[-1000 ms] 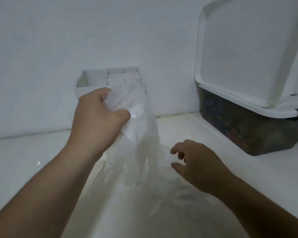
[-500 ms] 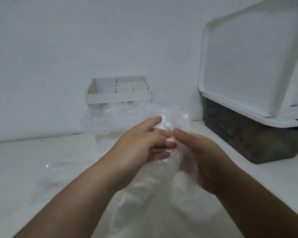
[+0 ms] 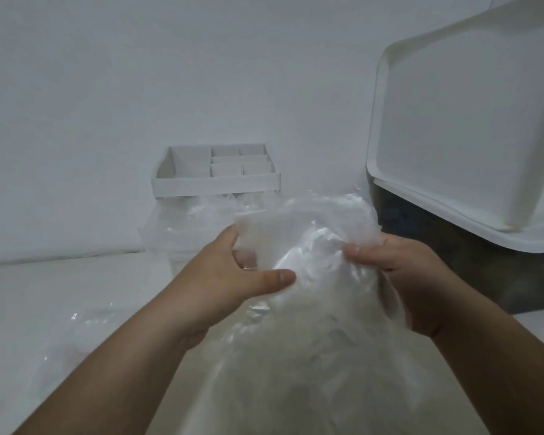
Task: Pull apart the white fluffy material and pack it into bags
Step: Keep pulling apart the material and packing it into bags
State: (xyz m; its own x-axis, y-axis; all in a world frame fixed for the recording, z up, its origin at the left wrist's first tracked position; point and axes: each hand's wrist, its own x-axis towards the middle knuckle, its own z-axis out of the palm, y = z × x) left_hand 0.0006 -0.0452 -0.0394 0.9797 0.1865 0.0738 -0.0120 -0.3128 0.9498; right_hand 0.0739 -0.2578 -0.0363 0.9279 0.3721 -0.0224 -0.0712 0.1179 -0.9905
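A large clear plastic bag (image 3: 308, 356) stands in front of me with its mouth held wide between both hands. My left hand (image 3: 233, 277) grips the left side of the rim, thumb lying across the front. My right hand (image 3: 399, 271) pinches the right side of the rim with curled fingers. White fluffy material (image 3: 311, 255) shows faintly through the plastic inside the bag; how much there is I cannot make out.
A white compartment tray (image 3: 215, 183) sits on clear plastic boxes (image 3: 182, 233) against the back wall. A dark storage bin (image 3: 471, 265) with a raised white lid (image 3: 465, 120) stands on the right. Flat clear bags (image 3: 85, 321) lie on the white table at left.
My left hand let go of the raised bunch of bag top, both hands came together at the rim, and they have now spread apart, pulling the bag mouth wide.
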